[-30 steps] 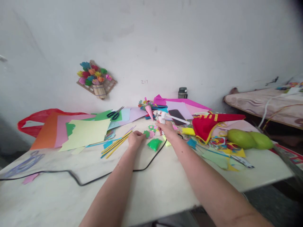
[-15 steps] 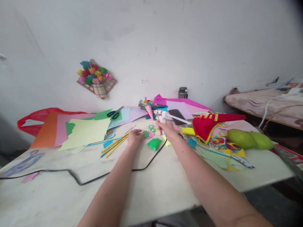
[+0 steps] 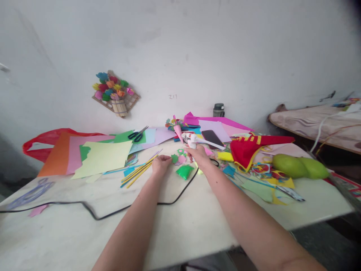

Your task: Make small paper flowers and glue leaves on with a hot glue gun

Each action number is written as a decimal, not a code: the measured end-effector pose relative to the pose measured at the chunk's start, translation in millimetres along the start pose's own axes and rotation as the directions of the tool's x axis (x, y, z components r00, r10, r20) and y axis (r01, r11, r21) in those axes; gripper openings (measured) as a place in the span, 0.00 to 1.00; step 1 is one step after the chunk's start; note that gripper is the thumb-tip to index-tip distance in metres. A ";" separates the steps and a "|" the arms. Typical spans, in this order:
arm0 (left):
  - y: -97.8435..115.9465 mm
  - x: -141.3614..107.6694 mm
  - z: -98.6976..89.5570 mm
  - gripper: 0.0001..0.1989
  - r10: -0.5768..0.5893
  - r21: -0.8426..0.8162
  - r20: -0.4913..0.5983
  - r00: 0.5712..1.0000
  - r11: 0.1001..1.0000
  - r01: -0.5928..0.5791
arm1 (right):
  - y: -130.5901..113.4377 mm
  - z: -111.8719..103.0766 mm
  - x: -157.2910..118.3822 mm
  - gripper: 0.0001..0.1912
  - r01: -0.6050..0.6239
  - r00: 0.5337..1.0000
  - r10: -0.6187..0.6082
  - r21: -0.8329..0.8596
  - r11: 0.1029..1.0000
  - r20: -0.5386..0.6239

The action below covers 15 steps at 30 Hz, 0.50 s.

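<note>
My right hand (image 3: pixel 199 156) is wrapped round the handle of a white glue gun (image 3: pixel 192 139). A white glue stick (image 3: pixel 212 143) juts from its back, to the right, and a black cord (image 3: pixel 180 195) trails below it. My left hand (image 3: pixel 161 165) is closed in a pinch, its fingertips at the edge of a green paper cut-out (image 3: pixel 174 159). Beside that lie a pink paper cut-out (image 3: pixel 182 159) and a green paper flower with pink dots (image 3: pixel 181 151). A shiny green packet (image 3: pixel 184 172) rests between my hands. The glue gun's nozzle is hard to make out.
Yellow and blue paper strips (image 3: pixel 138 173) lie left of my left hand. Further back are coloured sheets (image 3: pixel 104 156), scissors (image 3: pixel 138 134), a pink paper cone (image 3: pixel 178 131) and a phone (image 3: pixel 212 138). Red cloth (image 3: pixel 245 150) and green fruit (image 3: pixel 299 166) lie at right.
My right hand and the glue gun have tipped and dropped slightly. My left fingertips stay by the green cut-out, which has shifted a little. The view has moved slightly.
</note>
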<state>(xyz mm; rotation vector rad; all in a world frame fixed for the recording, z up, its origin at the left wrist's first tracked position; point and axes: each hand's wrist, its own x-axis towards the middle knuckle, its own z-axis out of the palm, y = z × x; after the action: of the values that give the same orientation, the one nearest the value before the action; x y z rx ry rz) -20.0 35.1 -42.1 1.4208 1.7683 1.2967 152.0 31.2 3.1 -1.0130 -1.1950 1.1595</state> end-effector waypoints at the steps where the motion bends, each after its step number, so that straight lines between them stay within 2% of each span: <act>1: 0.8 -0.9 -0.8 0.13 -0.004 -0.013 -0.005 1.000 1.000 0.004 | -0.2 0.1 0.0 0.17 0.000 1.000 0.000 -0.004 1.000 -0.001; 11: 13.0 -11.0 -15.1 0.18 -0.050 -0.328 0.040 0.998 0.943 0.060 | 9.6 4.5 4.1 0.21 0.027 1.000 -0.026 -0.101 0.995 0.007; 15: 18.4 -15.8 -15.5 0.17 -0.033 -0.356 0.099 0.995 0.932 0.066 | 8.5 11.4 2.1 0.20 -0.002 1.000 0.003 -0.147 0.989 0.009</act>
<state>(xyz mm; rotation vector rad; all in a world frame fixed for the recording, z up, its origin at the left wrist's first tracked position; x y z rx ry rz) -20.1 14.7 -21.9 1.2003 1.4083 1.4175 139.6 34.3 -3.6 -1.1212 -1.3022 1.0913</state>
